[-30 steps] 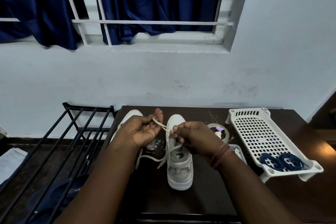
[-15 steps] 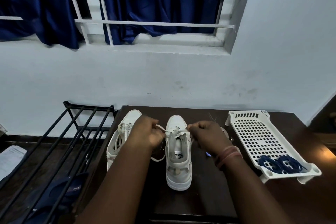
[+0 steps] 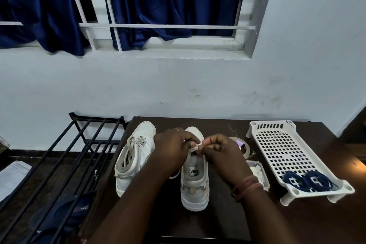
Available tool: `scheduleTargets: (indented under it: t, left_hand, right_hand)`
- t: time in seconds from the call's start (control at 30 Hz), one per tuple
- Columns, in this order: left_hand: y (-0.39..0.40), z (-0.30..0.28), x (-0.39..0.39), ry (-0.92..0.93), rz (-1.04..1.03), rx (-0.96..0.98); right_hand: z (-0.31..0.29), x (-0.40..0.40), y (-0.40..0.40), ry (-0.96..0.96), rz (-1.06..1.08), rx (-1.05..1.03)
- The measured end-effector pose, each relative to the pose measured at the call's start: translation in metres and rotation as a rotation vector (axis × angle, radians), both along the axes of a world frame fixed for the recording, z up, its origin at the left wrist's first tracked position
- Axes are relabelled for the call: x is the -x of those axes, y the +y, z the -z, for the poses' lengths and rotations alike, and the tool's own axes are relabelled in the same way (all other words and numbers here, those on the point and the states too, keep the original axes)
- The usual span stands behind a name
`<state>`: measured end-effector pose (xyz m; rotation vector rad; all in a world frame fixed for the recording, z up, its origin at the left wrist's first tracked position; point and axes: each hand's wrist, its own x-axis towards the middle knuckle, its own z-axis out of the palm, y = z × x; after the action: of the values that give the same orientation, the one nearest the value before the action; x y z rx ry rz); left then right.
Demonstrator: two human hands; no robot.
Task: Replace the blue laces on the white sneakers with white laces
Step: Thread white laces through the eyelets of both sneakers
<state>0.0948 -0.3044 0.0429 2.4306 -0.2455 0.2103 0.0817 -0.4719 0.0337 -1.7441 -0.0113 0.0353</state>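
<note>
— Where are your hands?

— Your left hand (image 3: 172, 148) and right hand (image 3: 219, 149) meet over the right sneaker (image 3: 195, 180), which stands on the dark desk (image 3: 217, 222) with its toe toward the wall. The fingers of both hands are curled and pinch the white lace (image 3: 195, 147) just above the shoe's tongue.

— And the other shoe?

— The left sneaker (image 3: 134, 156) stands just beside it, at the desk's left edge, white lace threaded and lying loose at the top.

— The blue laces?

— Two coiled blue laces (image 3: 309, 181) lie at the near end of the white perforated tray (image 3: 281, 144) on the right of the desk, well apart from your hands. Between tray and shoe sit a tape roll (image 3: 244, 145) and a small clear container (image 3: 257, 172). A black metal rack (image 3: 69, 154) stands left of the desk.
</note>
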Motion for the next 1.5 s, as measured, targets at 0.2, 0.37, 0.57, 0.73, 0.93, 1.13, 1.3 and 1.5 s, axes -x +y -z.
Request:
scheduleTargets:
  t: [0.2,0.37,0.57,0.73,0.93,1.13,1.3,1.5]
  left_hand:
    - [0.003,0.020,0.007,-0.089,-0.244,0.024]
    - [0.001,0.027,-0.004,-0.113,-0.424,-0.121]
    - [-0.010,0.035,-0.008,0.003,-0.224,-0.025]
    - [-0.015,0.040,-0.008,-0.179,-0.082,-0.172]
    - [-0.010,0.050,-0.010,-0.125,-0.160,-0.339]
    - [-0.010,0.058,-0.007,-0.165,-0.175,-0.570]
    - [-0.013,0.058,-0.009,-0.141,-0.136,-0.604]
    - [-0.014,0.056,-0.010,-0.086,-0.130,-0.525]
  right_hand:
    - [0.005,0.002,-0.009,-0.088,0.008,0.207]
    - [0.008,-0.010,-0.001,-0.097,0.081,0.377]
    - [0.008,-0.021,0.002,-0.116,0.015,0.381]
    - [0.012,-0.028,-0.001,-0.097,0.052,0.332]
    - [0.024,-0.033,-0.005,0.082,0.004,0.428]
    - [0.031,-0.030,-0.004,0.342,-0.018,0.241]
    - [0.037,-0.037,-0.004,0.505,-0.098,0.059]
    - [0.038,-0.036,-0.006,0.483,-0.075,-0.007]
